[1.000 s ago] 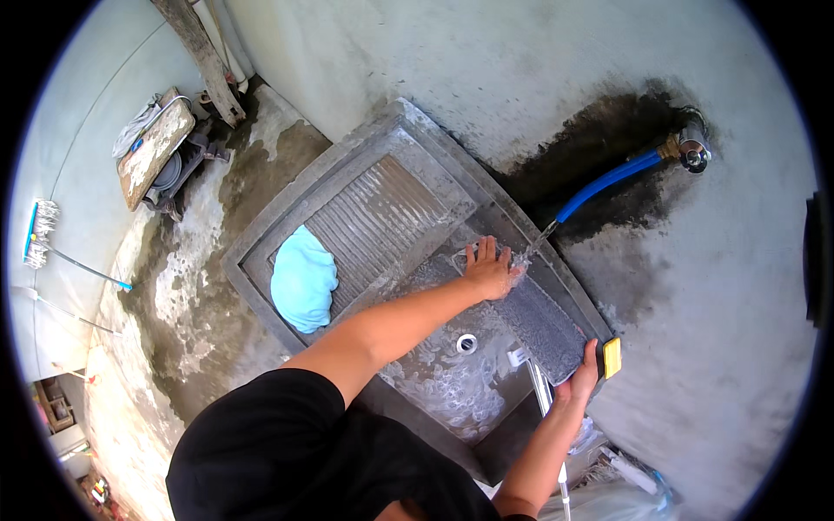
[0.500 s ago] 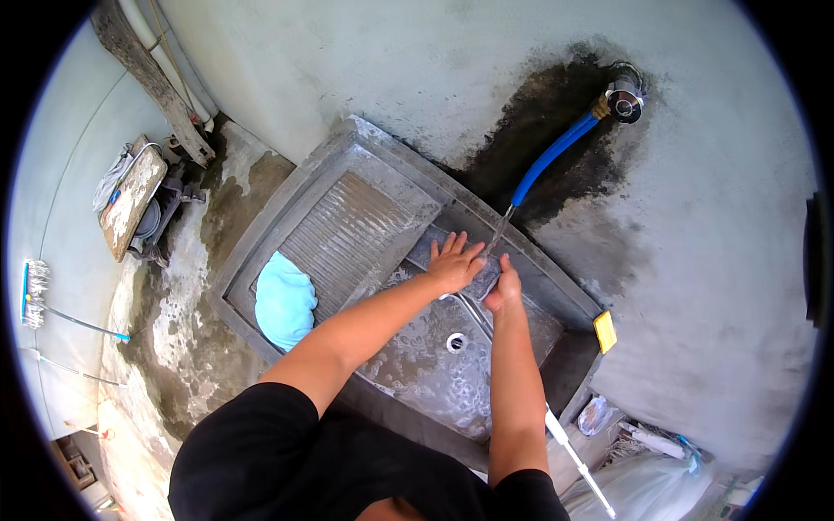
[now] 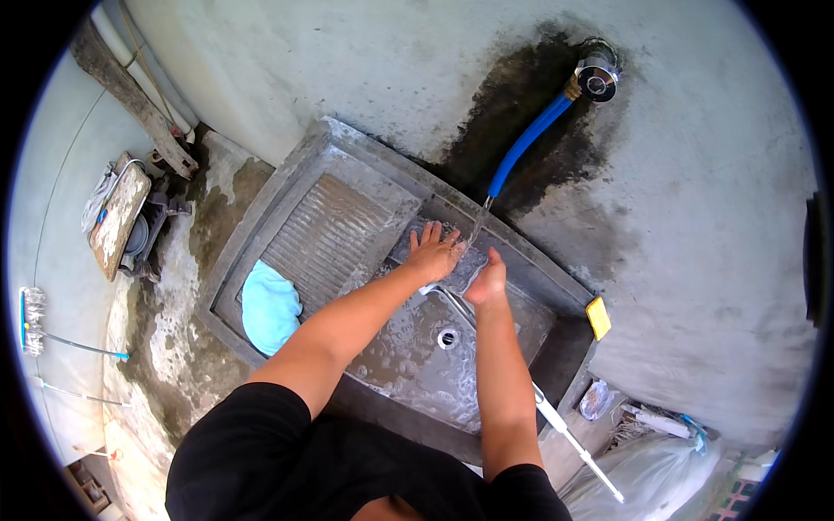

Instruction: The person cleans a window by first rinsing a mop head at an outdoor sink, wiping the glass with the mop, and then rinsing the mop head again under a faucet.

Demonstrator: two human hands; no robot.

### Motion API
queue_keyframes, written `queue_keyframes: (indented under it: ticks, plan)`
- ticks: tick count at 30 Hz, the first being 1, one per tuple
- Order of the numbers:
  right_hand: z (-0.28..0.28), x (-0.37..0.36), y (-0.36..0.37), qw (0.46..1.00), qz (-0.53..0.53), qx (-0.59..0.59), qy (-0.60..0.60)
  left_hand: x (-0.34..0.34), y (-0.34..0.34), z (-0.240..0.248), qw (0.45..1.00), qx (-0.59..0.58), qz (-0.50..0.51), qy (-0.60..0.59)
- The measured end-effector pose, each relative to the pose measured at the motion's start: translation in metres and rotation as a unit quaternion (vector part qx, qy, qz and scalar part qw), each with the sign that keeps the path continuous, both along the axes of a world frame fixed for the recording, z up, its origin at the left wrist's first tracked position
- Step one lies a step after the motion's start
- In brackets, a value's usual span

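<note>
A grey flat mop head [image 3: 470, 263] lies in the basin of a grey concrete sink [image 3: 556, 286]. Water pours onto it from a blue hose [image 3: 528, 143]. My left hand [image 3: 434, 255] rests on the pad, fingers spread. At the pad's right end, my right hand [image 3: 488, 278] grips its edge with the thumb up; its other fingers are mostly hidden. From the head, the mop's white pole [image 3: 569, 431] passes under my right forearm and sticks out over the sink's near right edge. Foamy water surrounds the drain [image 3: 446, 339].
A light blue cloth [image 3: 271, 308] lies on the ribbed washboard [image 3: 326, 226]. On the sink's right rim sits a yellow sponge [image 3: 598, 319]. The hose hangs from a wall tap [image 3: 598, 78]. A plastic bag [image 3: 651, 469] stands at lower right; a string mop [image 3: 33, 321] is far left.
The whole view has shifted slightly. My left hand still lies spread on the pad, and my right hand stays at its end. Water splashes more widely over the pad.
</note>
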State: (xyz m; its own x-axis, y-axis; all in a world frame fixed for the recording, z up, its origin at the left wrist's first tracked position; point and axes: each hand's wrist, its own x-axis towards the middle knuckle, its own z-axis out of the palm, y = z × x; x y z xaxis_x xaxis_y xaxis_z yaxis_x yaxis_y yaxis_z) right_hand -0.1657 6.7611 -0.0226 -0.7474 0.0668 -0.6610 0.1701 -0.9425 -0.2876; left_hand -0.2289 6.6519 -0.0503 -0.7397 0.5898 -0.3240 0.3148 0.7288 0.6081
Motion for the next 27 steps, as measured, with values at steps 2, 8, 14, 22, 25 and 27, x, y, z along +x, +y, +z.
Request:
queue_keyframes:
  ticks: [2, 8, 14, 22, 25, 27]
  plan:
    - [-0.006, -0.003, 0.001, 0.999, -0.019, -0.002, -0.029, 0.024, 0.009, 0.002, 0.997, 0.034, -0.055, 0.035]
    - [0.015, 0.002, -0.001, 1.000, 0.011, 0.008, -0.012, 0.000, -0.001, 0.000, 0.996, 0.061, -0.067, 0.027]
    - [-0.001, 0.002, -0.001, 0.999, -0.029, -0.015, -0.044, 0.037, 0.013, 0.014, 0.996, 0.041, -0.072, 0.040]
    - [-0.013, 0.018, 0.000, 0.961, 0.003, 0.272, -0.060, 0.027, 0.022, 0.008, 0.999, 0.028, 0.046, -0.005]
    - [0.029, 0.043, 0.007, 0.953, -0.044, 0.294, -0.060, 0.033, 0.016, 0.010, 0.997, 0.063, -0.031, 0.042]
    - [0.035, 0.070, 0.034, 0.955, -0.053, 0.292, -0.027, 0.016, 0.015, 0.013, 0.997, 0.040, -0.043, 0.056]
